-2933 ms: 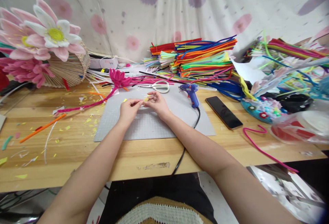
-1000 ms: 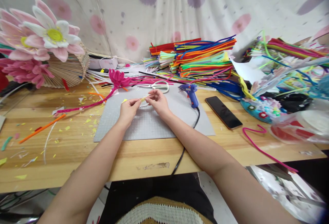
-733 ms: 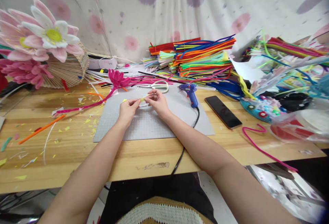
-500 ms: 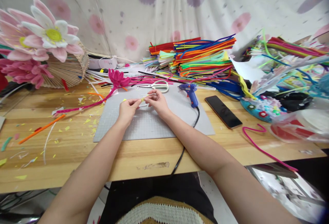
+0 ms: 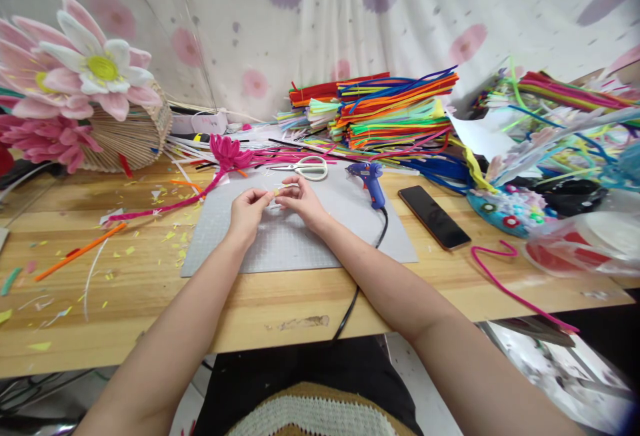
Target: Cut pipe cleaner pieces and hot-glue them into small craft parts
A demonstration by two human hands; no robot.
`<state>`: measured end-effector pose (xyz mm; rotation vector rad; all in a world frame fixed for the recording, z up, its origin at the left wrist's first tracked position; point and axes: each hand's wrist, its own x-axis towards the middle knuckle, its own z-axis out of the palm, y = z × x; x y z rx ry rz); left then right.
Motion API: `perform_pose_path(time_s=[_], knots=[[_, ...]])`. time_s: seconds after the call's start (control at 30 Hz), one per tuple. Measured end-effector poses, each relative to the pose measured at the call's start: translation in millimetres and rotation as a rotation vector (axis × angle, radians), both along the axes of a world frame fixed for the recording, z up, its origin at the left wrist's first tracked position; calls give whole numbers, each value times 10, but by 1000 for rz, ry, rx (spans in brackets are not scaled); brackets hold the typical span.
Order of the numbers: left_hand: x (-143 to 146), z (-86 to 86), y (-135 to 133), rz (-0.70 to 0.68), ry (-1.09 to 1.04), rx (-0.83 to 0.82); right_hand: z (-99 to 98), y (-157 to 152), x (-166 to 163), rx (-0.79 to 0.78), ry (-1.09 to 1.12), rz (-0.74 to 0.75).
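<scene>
Above the grey cutting mat [image 5: 295, 249], my left hand [image 5: 245, 217] pinches a small yellow piece [image 5: 276, 193] between thumb and fingertips. Close against it from the other side, my right hand [image 5: 309, 205] has its thumb and bent fingers closed on the same piece. Thin pale strands show around the fingertips; what they are is too small to tell. White-handled scissors [image 5: 313, 169] lie just beyond my hands. To the right on the mat rests a blue glue gun [image 5: 369, 183]. A magenta pipe-cleaner flower [image 5: 227, 153] with a long stem lies at the left.
Bundles of coloured pipe cleaners [image 5: 395, 109] are stacked at the back. A phone [image 5: 434, 217] lies right of the mat, near a bent magenta pipe cleaner [image 5: 520, 297]. Large fluffy flowers [image 5: 100, 69] stand at the left. Yellow scraps litter the wooden table [image 5: 150, 303].
Both hands stay over the mat. The fingers of my right hand have shifted slightly around the yellow piece, and the piece has turned a little.
</scene>
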<state>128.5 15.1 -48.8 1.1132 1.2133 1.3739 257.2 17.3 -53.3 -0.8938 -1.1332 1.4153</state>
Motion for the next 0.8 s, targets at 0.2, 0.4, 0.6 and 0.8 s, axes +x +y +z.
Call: perform_pose_path(time_s=[0.2, 0.4, 0.6, 0.8], knots=[[-9, 15, -9, -51, -53, 3, -51, 18, -23, 8, -50, 0], [-3, -1, -10, -133, -98, -47, -50, 35, -1, -6, 0, -20], [2, -12, -3, -93, -69, -46, -60, 16, -19, -14, -31, 22], [2, -6, -5, -66, -62, -71, -69, 9, -33, 50, -77, 36]])
